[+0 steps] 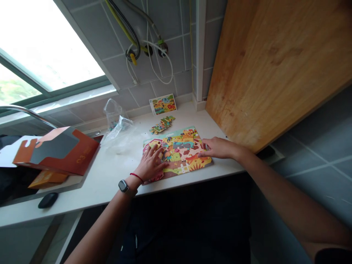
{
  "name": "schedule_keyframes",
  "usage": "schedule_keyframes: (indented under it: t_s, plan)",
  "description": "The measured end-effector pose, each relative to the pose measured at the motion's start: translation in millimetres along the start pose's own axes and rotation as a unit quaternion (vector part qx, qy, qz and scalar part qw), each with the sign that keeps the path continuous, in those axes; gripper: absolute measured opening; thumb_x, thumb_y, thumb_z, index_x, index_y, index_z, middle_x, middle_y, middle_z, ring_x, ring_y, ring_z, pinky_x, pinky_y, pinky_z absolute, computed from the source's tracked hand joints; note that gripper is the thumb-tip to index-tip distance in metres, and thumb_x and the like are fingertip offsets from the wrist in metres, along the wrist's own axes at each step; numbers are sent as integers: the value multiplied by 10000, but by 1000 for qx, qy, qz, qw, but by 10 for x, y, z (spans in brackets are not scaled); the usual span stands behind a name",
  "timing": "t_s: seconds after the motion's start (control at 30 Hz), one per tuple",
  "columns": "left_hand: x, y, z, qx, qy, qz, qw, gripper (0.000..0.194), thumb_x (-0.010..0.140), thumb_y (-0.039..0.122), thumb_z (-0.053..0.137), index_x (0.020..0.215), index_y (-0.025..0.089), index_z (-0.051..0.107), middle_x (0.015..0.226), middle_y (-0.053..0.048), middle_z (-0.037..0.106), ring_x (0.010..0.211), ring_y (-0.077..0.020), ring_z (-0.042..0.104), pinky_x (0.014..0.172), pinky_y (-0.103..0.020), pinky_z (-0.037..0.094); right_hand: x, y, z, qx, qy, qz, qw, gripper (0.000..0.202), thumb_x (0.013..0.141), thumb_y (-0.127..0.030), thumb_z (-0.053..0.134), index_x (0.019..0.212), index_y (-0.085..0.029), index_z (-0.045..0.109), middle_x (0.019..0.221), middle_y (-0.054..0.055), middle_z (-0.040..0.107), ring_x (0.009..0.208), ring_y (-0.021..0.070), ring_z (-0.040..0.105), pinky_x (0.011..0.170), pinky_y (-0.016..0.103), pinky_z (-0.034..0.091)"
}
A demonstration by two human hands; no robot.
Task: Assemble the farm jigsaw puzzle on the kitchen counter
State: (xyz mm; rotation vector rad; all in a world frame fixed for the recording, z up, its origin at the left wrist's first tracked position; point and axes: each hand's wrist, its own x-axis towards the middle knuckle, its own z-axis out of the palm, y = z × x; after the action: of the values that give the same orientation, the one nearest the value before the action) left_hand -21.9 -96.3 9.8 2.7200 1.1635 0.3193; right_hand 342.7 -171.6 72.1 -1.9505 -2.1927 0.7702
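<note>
A colourful animal jigsaw puzzle (178, 156), with most of its area joined together, lies flat near the counter's front edge. My left hand (151, 159) rests on its left part with the fingers spread, covering some of the picture. At the puzzle's right edge, my right hand (216, 147) has its thumb and fingers closed on the border; the undersides of the fingers are hidden. Just behind the puzzle is a loose pile of jigsaw pieces (162, 125). A picture card (163, 105) of animals leans against the wall at the back.
A clear plastic bag (117, 123) with something inside sits left of the pile. Farther left are an open orange box (71, 152), a black computer mouse (48, 200) and a tap (27, 113). A large wooden board (275, 62) stands on the right; hoses and cables (137, 40) hang behind.
</note>
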Motion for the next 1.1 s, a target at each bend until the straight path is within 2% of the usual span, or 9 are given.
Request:
schedule_keyframes:
  t_s: [0.13, 0.2, 0.4, 0.5, 0.6, 0.7, 0.83, 0.97, 1.1]
  plan:
    - [-62, -197, -6, 22, -14, 2, 1000, 661, 996, 576, 627, 1558, 250, 508, 1685, -187, 376, 1594, -438, 283, 1218, -690, 375, 108, -31, 194, 21, 164, -84, 983, 338, 979, -538, 633, 1041, -219, 724, 1080, 129, 723, 1036, 310, 669, 918, 401, 507]
    - [-87, -223, -34, 14, -7, -1, 1000, 594, 1010, 567, 607, 1519, 266, 551, 1679, -171, 387, 1584, -417, 319, 1222, -668, 387, 175, 1, 308, 33, 208, -135, 968, 296, 995, -457, 625, 1080, -208, 762, 1206, 155, 699, 1162, 331, 633, 1041, 465, 493]
    - [-62, -208, -229, -39, -26, -3, 999, 373, 994, 506, 658, 1288, 279, 687, 1612, -146, 454, 1493, -360, 483, 1191, -590, 474, 300, 198, 454, 73, 187, -223, 954, 287, 1014, -386, 599, 1081, -249, 843, 1506, 110, 625, 1424, 341, 527, 1206, 554, 413]
    - [-10, -215, -335, -45, -48, 21, 998, 278, 993, 433, 670, 1217, 276, 716, 1598, -134, 474, 1506, -351, 468, 1191, -566, 486, 307, 229, 445, 74, 155, -232, 958, 294, 1002, -398, 616, 1103, -247, 847, 1494, 111, 651, 1442, 349, 532, 1218, 567, 404]
    - [64, -234, -415, -10, -61, 61, 996, 225, 978, 373, 692, 1173, 268, 728, 1602, -118, 491, 1525, -364, 435, 1220, -621, 434, 303, 225, 442, 76, 147, -207, 964, 293, 994, -392, 620, 1105, -243, 846, 1434, 111, 699, 1422, 346, 565, 1214, 565, 415]
    - [175, -226, -494, 26, -78, 99, 992, 349, 957, 367, 732, 1288, 266, 685, 1588, -125, 523, 1513, -364, 448, 1211, -636, 435, 296, 214, 445, 74, 159, -187, 967, 298, 1000, -390, 599, 1082, -248, 847, 1417, 92, 713, 1397, 312, 596, 1211, 520, 438]
    - [408, -193, -626, 52, -111, 130, 984, 473, 957, 449, 726, 1389, 279, 639, 1507, -114, 613, 1434, -336, 546, 1173, -563, 491, 280, 194, 433, 96, 168, -180, 965, 280, 994, -377, 600, 1025, -249, 847, 1402, 89, 722, 1365, 306, 625, 1194, 507, 462]
    - [773, -302, -728, 71, -112, 107, 985, 471, 979, 508, 654, 1375, 254, 653, 1422, -128, 668, 1293, -337, 654, 1107, -534, 533, 268, 178, 407, 114, 156, -175, 965, 261, 987, -360, 600, 954, -256, 837, 1307, 76, 772, 1363, 305, 633, 1207, 495, 451]
    - [1266, -526, -715, 84, -103, 57, 990, 679, 949, 552, 666, 1517, 214, 513, 1498, -169, 596, 1330, -347, 629, 1126, -516, 505, 264, 177, 399, 122, 165, -168, 964, 256, 980, -354, 596, 949, -234, 821, 1342, 96, 755, 1347, 310, 647, 1177, 488, 478]
